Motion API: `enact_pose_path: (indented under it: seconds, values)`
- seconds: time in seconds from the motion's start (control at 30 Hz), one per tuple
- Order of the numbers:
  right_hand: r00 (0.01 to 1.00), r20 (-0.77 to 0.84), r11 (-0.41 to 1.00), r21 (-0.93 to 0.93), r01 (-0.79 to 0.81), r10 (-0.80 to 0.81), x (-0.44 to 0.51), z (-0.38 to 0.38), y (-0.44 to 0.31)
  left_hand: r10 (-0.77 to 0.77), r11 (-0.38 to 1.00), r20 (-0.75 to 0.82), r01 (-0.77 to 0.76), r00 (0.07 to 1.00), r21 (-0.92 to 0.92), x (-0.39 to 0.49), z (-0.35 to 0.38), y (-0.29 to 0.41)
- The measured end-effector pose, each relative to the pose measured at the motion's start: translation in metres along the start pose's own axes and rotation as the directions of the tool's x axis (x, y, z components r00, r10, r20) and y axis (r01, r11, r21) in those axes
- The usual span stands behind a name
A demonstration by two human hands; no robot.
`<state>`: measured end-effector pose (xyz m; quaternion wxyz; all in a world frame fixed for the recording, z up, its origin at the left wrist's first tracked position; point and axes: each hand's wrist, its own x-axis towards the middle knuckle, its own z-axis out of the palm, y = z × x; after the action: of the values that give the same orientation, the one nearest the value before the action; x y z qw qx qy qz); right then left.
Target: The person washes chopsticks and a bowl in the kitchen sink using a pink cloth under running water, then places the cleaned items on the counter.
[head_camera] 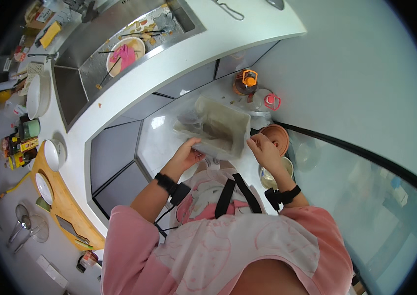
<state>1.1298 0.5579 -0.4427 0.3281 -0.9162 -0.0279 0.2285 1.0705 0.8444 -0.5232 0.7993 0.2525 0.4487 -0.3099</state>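
In front of my body is a boxy bin (pixel 243 127) with a thin translucent plastic bag (pixel 214 143) lining it and spreading over its near left side. My left hand (pixel 190 153) grips the bag's edge at the bin's near left, thumb on top. At the bin's right side is my right hand (pixel 262 147), its fingers bent close to the rim; whether they pinch the bag cannot be made out. The bin's inside looks brownish. A terracotta-coloured round pot or lid (pixel 280 138) lies just beyond my right hand, partly hidden by it.
Large bottles, one with an orange cap (pixel 249 81) and one with a red handle (pixel 272 101), stand on the floor beyond the bin. A curved white counter (pixel 134 99) holds a steel sink (pixel 94 73) with a bowl and food scraps. A cleaver (pixel 69 226) lies on a wooden board (pixel 61 195).
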Motion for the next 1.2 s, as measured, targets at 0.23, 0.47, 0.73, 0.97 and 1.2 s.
enact_pose_path:
  seconds: [0.23,0.47,0.73,0.97,1.2]
  values:
    - [0.978,0.208,0.979,0.197,-0.053,0.011,0.052,0.07,0.051,-0.015,0.885,-0.276,-0.116,0.961,-0.45,0.227,-0.087,-0.028]
    - [0.896,0.41,0.913,0.277,-0.3,0.17,0.065,0.123,0.077,0.052,0.824,-0.399,-0.266,0.915,-0.501,0.321,-0.174,-0.002]
    - [0.876,0.456,0.952,0.166,-0.257,0.157,0.08,0.144,0.067,0.165,0.775,-0.373,-0.354,0.913,-0.523,0.344,-0.235,0.0]
    - [0.892,0.452,0.974,0.186,-0.129,0.032,0.074,0.119,-0.018,0.097,0.909,-0.384,-0.239,0.918,-0.342,0.213,-0.203,0.008]
    - [0.927,0.343,0.976,0.2,0.088,-0.154,0.073,0.119,-0.071,0.241,0.969,-0.121,-0.245,0.963,-0.015,0.101,-0.164,0.023]
